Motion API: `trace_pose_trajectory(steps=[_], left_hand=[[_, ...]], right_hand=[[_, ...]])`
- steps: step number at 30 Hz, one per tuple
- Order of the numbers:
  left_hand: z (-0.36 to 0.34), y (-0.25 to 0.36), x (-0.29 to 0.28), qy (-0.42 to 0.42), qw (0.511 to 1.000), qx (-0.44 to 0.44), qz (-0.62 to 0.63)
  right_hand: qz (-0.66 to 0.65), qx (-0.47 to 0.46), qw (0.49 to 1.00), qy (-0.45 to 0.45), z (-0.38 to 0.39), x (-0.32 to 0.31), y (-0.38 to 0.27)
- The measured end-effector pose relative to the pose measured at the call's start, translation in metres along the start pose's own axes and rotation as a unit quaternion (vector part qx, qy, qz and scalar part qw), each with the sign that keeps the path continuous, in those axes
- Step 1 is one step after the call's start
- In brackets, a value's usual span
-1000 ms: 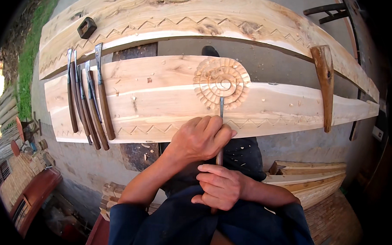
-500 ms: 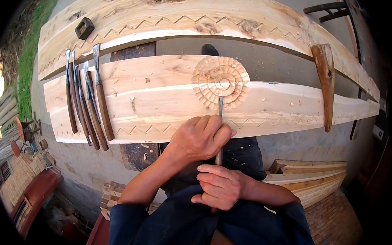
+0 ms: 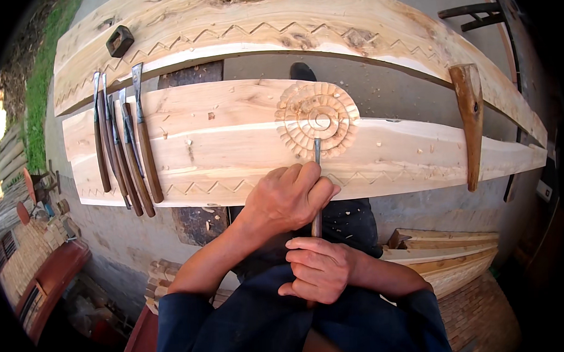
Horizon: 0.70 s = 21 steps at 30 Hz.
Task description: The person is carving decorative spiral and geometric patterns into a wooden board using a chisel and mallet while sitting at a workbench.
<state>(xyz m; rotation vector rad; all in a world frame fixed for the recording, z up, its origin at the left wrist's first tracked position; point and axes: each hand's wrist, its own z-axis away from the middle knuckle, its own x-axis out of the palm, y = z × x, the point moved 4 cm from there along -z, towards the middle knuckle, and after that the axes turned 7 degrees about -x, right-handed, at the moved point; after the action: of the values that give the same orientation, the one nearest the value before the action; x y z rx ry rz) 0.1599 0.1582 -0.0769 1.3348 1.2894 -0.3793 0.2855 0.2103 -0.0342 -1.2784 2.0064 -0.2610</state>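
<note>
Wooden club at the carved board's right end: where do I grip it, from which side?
Probably the narrow end of the wooden club, from the near side: it tapers that way and overhangs the near edge of the carved board.

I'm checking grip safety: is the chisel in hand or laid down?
In hand: the left hand is closed around the chisel nearer its tip, the right hand farther back.
</note>
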Motion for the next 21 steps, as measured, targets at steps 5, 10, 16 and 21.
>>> trace_pose_trajectory(steps=[5, 10, 16, 21], left_hand=[[-0.001, -0.001, 0.0, -0.012, 1.0, -0.006, 0.002], [-0.006, -0.002, 0.002, -0.034, 0.999, -0.038, -0.011], [0.0, -0.001, -0.003, -0.021, 1.0, 0.003, -0.006], [0.008, 0.001, -0.004, 0.013, 0.999, 0.03, -0.02]], right_hand=[[0.001, -0.007, 1.0, -0.004, 0.004, 0.003, 0.007], [-0.006, -0.01, 1.0, -0.003, 0.004, 0.001, 0.013], [0.003, -0.001, 1.0, -0.005, 0.004, 0.005, 0.006], [0.0, -0.003, 1.0, 0.022, 0.004, 0.005, -0.007]])
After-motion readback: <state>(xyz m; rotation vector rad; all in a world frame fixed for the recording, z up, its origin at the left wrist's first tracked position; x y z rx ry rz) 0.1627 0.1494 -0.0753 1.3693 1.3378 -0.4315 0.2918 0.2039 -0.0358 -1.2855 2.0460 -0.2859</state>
